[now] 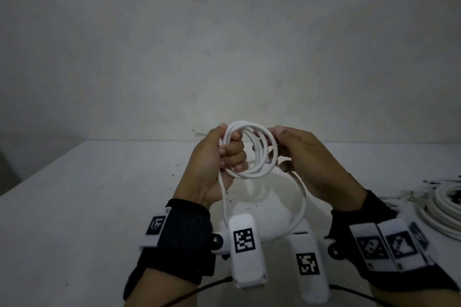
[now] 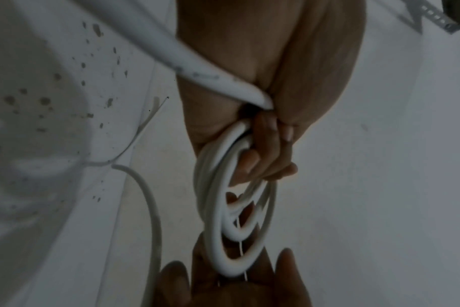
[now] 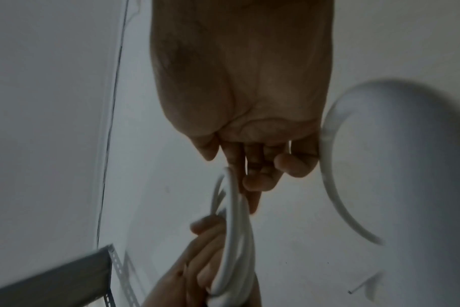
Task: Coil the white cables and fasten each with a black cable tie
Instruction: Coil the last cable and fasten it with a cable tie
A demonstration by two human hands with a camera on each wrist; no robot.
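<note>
A white cable coil point(image 1: 250, 149) of several loops hangs in the air above the white table point(image 1: 99, 194). My left hand point(image 1: 222, 157) grips the coil's left side with curled fingers; in the left wrist view the loops point(image 2: 223, 218) pass through that fist. My right hand point(image 1: 296, 154) holds the coil's right side with its fingers. The loose cable tail point(image 1: 300, 197) passes under the right hand and curves down toward my wrists. In the right wrist view the loops point(image 3: 234, 228) run between both hands. No black tie shows.
More white cables point(image 1: 439, 209) lie in a heap at the table's right edge, with dark bits among them. A plain wall stands behind the table. A slotted metal angle bar point(image 3: 66, 276) shows in the right wrist view. Dark specks dot the tabletop.
</note>
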